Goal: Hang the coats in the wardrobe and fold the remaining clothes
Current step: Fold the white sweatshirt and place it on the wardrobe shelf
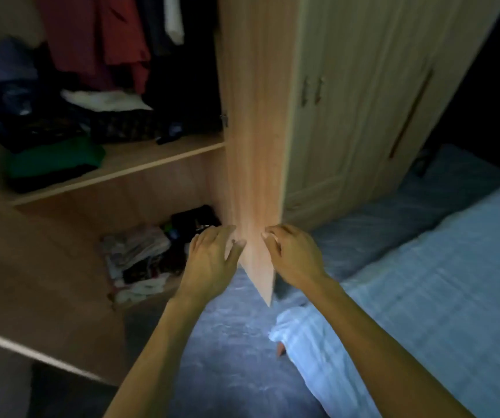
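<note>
The wardrobe stands open, and its right door (pixel 254 146) swings out toward me, blurred. My left hand (pixel 212 257) lies against the door's left side near its lower corner, fingers fairly straight and thumb on the panel. My right hand (pixel 291 254) curls its fingers at the door's right edge. A red coat (pixel 101 40) hangs inside beside dark garments and a white one (pixel 173 16). Folded clothes sit on the shelf (pixel 152 164), among them a green piece (pixel 55 158) and a white piece (pixel 104 99). A loose pile of clothes (pixel 140 254) fills the bottom compartment.
The wardrobe's left door (pixel 31 282) stands open at my left. Closed wardrobe doors with handles (pixel 348 101) are to the right. A bed with a light blue sheet (pixel 423 282) lies close on the right, with blue carpet (pixel 227 342) between it and the wardrobe.
</note>
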Action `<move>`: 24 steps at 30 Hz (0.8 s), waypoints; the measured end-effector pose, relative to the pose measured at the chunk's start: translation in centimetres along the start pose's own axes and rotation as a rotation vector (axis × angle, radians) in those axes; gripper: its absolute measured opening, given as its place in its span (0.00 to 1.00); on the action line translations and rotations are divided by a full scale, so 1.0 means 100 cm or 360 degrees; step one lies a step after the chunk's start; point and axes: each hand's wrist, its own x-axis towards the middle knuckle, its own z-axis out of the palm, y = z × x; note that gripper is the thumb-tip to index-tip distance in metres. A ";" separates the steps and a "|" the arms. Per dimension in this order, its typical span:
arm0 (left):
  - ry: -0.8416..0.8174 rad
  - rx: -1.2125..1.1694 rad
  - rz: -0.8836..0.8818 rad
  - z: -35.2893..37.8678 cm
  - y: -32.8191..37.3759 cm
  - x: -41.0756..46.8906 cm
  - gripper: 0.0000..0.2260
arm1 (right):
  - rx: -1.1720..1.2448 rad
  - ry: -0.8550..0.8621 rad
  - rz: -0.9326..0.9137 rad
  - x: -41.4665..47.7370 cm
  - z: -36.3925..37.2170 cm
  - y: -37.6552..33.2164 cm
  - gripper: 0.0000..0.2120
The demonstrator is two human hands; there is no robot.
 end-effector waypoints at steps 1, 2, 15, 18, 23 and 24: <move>-0.0037 -0.0088 0.0069 0.011 0.014 -0.003 0.31 | -0.0025 0.0015 0.0081 -0.017 -0.008 0.010 0.18; -0.0079 -0.0184 0.0119 0.021 0.028 -0.006 0.31 | -0.0059 0.0032 0.0164 -0.035 -0.017 0.018 0.18; -0.1004 -0.0889 0.0542 0.156 0.182 -0.147 0.20 | -0.0402 0.0253 0.1227 -0.282 -0.114 0.056 0.16; -0.1174 -0.0863 0.0733 0.165 0.223 -0.176 0.20 | -0.0405 0.0427 0.1405 -0.329 -0.143 0.066 0.17; -0.1223 -0.0803 0.0936 0.177 0.294 -0.200 0.20 | -0.0350 0.0656 0.1624 -0.408 -0.184 0.095 0.16; -0.1223 -0.0787 0.0948 0.182 0.308 -0.206 0.20 | -0.0334 0.0696 0.1646 -0.423 -0.192 0.103 0.16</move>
